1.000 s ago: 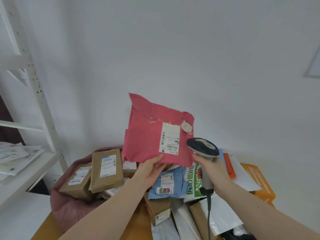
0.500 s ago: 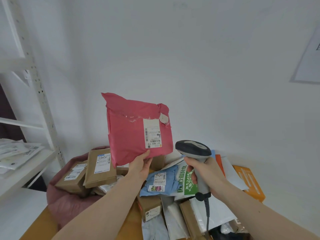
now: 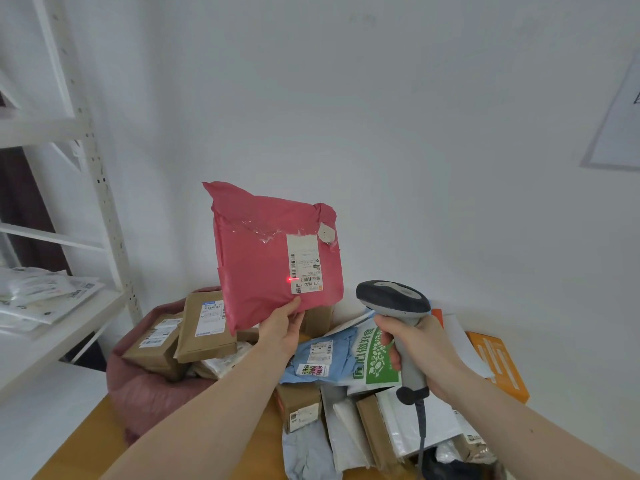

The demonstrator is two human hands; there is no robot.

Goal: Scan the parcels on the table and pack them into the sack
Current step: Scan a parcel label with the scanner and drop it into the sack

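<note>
My left hand (image 3: 282, 327) pinches the lower edge of a pink mailer parcel (image 3: 256, 265) and holds it upright above the table, label facing me. A red scanner dot glows at the left edge of its white label (image 3: 304, 268). My right hand (image 3: 415, 348) grips the handle of a grey barcode scanner (image 3: 393, 299), head pointed toward the label from the lower right. The dark pink sack (image 3: 138, 386) sits at the left of the table with brown parcels (image 3: 204, 327) sticking out of it.
Several parcels lie piled on the wooden table (image 3: 86, 441): a blue mailer (image 3: 318, 358), a green-and-white bag (image 3: 374, 362), an orange box (image 3: 498, 365), brown boxes and white bags. A white shelf rack (image 3: 100, 188) stands at the left with packets on it.
My left hand has carried the pink parcel leftward and a little higher. The scanner followed slightly left, and a red dot now shows on the label.
</note>
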